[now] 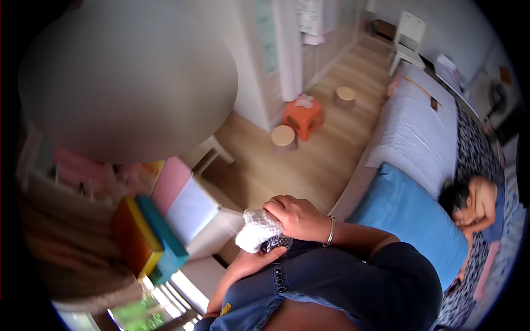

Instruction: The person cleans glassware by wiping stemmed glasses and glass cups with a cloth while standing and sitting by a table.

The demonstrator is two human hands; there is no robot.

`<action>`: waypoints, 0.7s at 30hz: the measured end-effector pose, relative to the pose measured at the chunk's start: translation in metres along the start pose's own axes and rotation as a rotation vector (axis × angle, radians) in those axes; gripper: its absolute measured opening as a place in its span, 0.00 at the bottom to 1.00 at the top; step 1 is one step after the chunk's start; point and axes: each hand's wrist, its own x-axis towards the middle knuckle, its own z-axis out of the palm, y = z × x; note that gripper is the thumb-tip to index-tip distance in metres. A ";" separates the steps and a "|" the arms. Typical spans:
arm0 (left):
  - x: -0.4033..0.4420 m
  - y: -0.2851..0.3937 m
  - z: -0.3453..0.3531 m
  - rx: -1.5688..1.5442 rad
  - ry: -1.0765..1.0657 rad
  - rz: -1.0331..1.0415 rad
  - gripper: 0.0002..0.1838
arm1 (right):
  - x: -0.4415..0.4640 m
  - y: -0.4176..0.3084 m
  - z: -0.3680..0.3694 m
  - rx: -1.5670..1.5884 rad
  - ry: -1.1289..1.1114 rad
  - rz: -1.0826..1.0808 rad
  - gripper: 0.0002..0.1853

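Observation:
A white, soft-looking cloth bundle (255, 230) with a dark-speckled grey part at its lower side is held between both hands in front of my dark blue shirt (331, 281). My right hand (297, 217) is closed over its upper right side, with a silver bracelet (331, 231) on the wrist. From below, my left hand (258, 261) grips the same bundle, its thumb over the grey part and its other fingers mostly hidden. Whether the bundle is one piece or several folded together I cannot tell.
A blue cushion (408, 220) lies on the couch (419, 132) at right, where a person (480, 207) is lying. An orange stool (303, 115) and round stools (284, 137) stand on the floor. Colourful boxy items (146, 237) are at left; a large blur covers the upper left.

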 end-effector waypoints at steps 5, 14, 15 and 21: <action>0.084 0.014 -0.001 0.154 -0.262 -0.102 0.29 | 0.001 0.047 -0.036 -0.171 -0.010 0.260 0.10; 0.231 0.044 0.010 0.745 -0.785 -0.156 0.21 | -0.004 0.132 -0.063 -0.256 -0.030 0.693 0.08; 0.249 0.039 0.009 0.702 -0.801 -0.092 0.22 | 0.002 0.141 -0.071 -0.266 -0.016 0.715 0.08; 0.361 0.060 -0.001 0.660 -0.889 0.130 0.23 | 0.061 0.199 -0.135 -0.215 -0.015 0.974 0.09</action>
